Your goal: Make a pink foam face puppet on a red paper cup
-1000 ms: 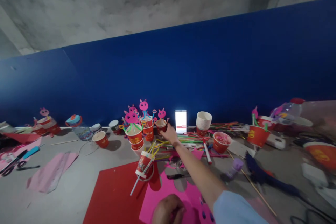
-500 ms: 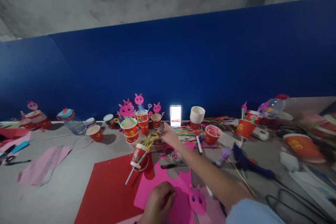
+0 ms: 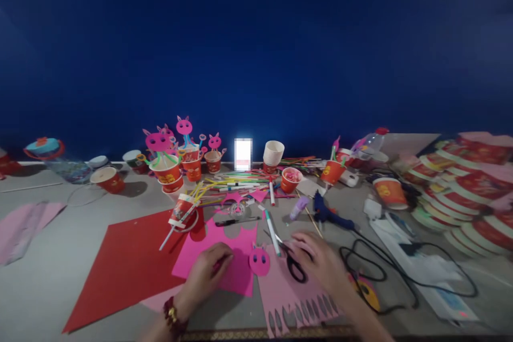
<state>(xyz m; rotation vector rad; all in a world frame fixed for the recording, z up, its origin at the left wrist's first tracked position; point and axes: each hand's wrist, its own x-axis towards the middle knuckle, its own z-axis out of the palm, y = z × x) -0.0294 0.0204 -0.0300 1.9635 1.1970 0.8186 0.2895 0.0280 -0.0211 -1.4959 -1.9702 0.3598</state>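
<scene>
Holding the right hand [image 3: 310, 251] at the handles of the black scissors [image 3: 297, 271], to the right of the pink face cutout [image 3: 259, 261]. Bending those fingers toward the handle loops, but blurring too much to tell whether clamped on them or only touching. Resting the left hand [image 3: 212, 264] over the magenta sheet [image 3: 238, 283], to the left of the cutout, and curling its fingers in toward the thumb, without showing whether pinching anything between.

Seeing the cutout lying flat and face up, overlapping the right edge of the magenta sheet on the worktop [image 3: 44, 299], apart from both hands. Seeing also a teal-capped marker [image 3: 273, 232] slanting just beyond and to the right of the cutout, and a pale pink sheet [image 3: 280, 283] with leaf-shaped holes spreading to the right of the cutout and nearer, partly under the scissors.

Judging from the pose, handling the scissors as the step in hand, perhaps picking up, perhaps setting down. If picking up, probably needing thumb and finger seated in the loops, then lifting clear of the marker without dragging the pale pink sheet; if setting down, needing only fingers slipping free.
</scene>
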